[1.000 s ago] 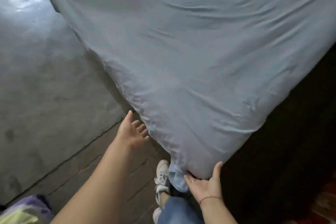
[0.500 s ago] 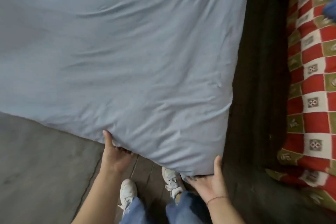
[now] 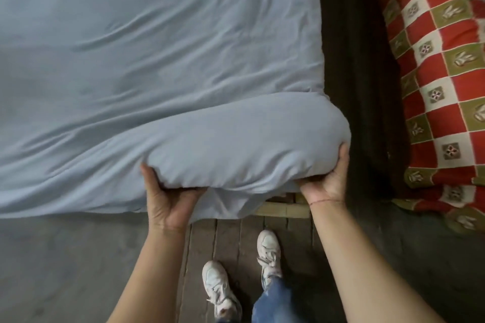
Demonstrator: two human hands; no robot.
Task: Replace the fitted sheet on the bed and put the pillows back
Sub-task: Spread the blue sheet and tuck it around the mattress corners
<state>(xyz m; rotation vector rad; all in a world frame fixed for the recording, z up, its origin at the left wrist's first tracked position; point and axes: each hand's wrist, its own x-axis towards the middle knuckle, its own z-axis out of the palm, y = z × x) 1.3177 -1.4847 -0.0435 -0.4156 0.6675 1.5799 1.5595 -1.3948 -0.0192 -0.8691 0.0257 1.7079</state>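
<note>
At bed corner, left hand and right hand gripping fitted sheet, corner now lifted, frame exposed.

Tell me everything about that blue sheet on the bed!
The sheet is pale grey-blue, soft-looking cloth, creased in long wrinkles. It covers the top of the bed and wraps its near right corner, which is raised off the frame. The left hand and right hand grip that corner from below, and a loose flap hangs down between them.
</note>
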